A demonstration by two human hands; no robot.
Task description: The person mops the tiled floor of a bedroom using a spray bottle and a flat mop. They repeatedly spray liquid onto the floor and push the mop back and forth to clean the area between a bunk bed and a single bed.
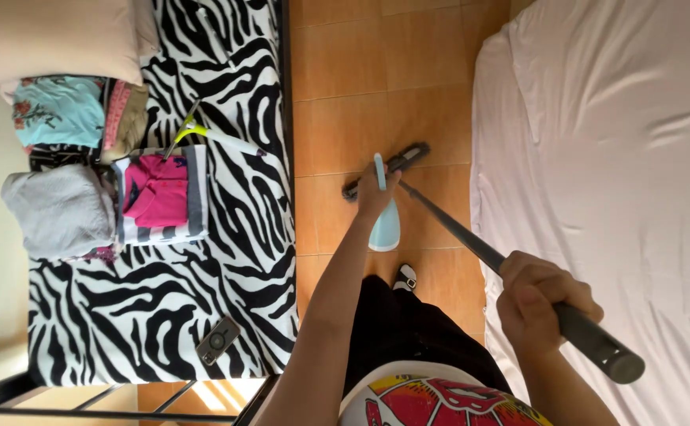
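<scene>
Broom handle (518,276) runs from lower right toward the frame's centre, its dark head (386,170) on the orange tiled floor (337,95) between two beds. Right hand (546,304) — fingers clenched around the handle. Left hand (376,193) grips a pale blue dustpan (384,225) at centre. Folded clothes (155,193) lie upper left on the zebra-print bed (226,260) — a phone (218,339) lower down.

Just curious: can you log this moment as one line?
left hand: holds light-blue plastic dustpan | right hand: grips dark broom handle | floor: orange tiles
</scene>
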